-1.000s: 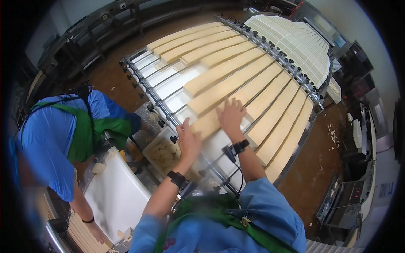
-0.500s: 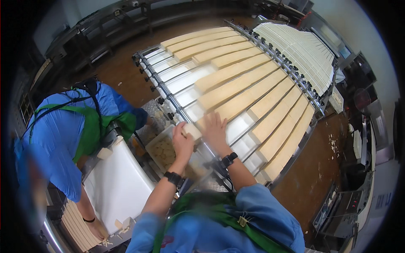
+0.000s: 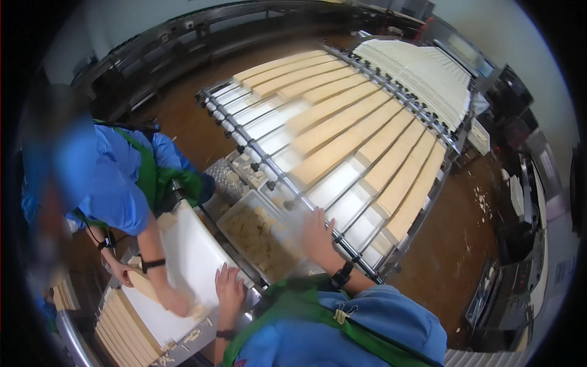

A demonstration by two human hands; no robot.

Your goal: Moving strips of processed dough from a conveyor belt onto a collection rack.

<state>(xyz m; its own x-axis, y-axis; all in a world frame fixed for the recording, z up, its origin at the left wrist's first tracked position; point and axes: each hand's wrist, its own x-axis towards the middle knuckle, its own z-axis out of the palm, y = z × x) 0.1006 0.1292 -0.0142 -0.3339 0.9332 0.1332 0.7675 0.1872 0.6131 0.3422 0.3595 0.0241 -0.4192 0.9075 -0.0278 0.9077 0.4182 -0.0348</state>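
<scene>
Long cream-coloured strips (image 3: pixel 342 150) lie side by side on a white conveyor (image 3: pixel 335 189), with thin metal rods between the lanes. My right hand (image 3: pixel 319 237) is at the conveyor's near metal rail (image 3: pixel 287 182), fingers extended and slightly blurred, holding nothing visible. My left hand (image 3: pixel 229 289) is over the right edge of a white work surface (image 3: pixel 194 244), fingers up and extended with nothing visible in them. On that surface a co-worker's hands (image 3: pixel 174 301) handle a pale strip (image 3: pixel 143 284) beside a row of similar strips (image 3: pixel 125 327).
A bin (image 3: pixel 257 235) of pale scraps stands between the work surface and the conveyor, with another scrap tray (image 3: pixel 247 170) beyond it. The co-worker (image 3: pixel 116 177) bends in from the left. Crumbs dot the brown floor (image 3: pixel 449 232) at right.
My left hand has moved left and down to the white surface, without the pale block it held. My right hand has drawn back from the strips to the rail. The co-worker now handles a strip.
</scene>
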